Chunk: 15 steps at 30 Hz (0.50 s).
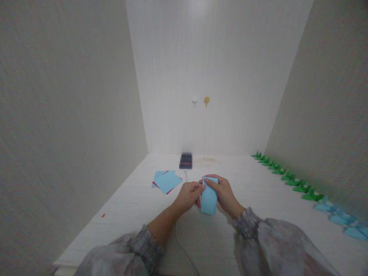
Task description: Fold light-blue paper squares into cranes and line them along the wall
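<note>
A light blue sheet of paper [209, 200], folded into a narrow upright rectangle, is held up between my hands above the table. My right hand [225, 193] grips it along the right and top, its thumb lying across the front. At the left edge, the thumb and fingers of my left hand [189, 196] pinch the paper. Left of my hands lies a small pile of blue square paper sheets [168, 181], with red edges showing beneath the top one.
A dark phone-like device [186, 161] with a white cable [184, 247] sits by the back wall. Green folded paper figures [290, 177] and blue ones [342, 218] line the right wall. Two hooks, one white [194, 101] and one yellow [206, 100], hang on the back wall. A red scrap [103, 215] lies left.
</note>
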Each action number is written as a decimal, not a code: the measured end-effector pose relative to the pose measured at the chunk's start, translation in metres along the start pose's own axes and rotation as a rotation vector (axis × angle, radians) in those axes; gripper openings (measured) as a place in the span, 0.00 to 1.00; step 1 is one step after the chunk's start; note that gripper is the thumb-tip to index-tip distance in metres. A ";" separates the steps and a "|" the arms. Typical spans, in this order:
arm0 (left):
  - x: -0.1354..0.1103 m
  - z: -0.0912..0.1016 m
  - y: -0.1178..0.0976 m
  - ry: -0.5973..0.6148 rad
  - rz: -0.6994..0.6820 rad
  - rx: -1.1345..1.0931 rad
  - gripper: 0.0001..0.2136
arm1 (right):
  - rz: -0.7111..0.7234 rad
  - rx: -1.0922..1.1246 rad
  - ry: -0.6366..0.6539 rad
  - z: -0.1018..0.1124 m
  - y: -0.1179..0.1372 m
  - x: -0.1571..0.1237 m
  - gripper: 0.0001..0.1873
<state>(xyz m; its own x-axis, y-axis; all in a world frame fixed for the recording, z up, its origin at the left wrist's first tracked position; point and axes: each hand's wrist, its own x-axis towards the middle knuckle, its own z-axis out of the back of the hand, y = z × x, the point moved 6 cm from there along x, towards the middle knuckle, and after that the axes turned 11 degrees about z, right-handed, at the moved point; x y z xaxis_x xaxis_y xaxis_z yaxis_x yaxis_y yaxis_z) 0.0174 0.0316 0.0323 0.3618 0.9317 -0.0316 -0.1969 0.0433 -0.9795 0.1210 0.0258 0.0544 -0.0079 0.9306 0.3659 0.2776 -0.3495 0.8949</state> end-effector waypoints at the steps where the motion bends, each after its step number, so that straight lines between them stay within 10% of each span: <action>1: 0.000 0.000 0.000 0.002 0.008 0.009 0.18 | -0.002 0.003 0.003 0.000 -0.001 0.000 0.15; 15: 0.001 0.001 -0.001 -0.051 -0.022 0.062 0.18 | 0.013 -0.020 0.013 0.002 -0.004 0.000 0.17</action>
<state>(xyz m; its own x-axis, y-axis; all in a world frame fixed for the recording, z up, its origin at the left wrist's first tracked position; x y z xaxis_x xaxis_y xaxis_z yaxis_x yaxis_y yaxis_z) 0.0171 0.0324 0.0336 0.3202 0.9473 0.0013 -0.2462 0.0846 -0.9655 0.1224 0.0275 0.0505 -0.0171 0.9243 0.3812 0.2581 -0.3643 0.8948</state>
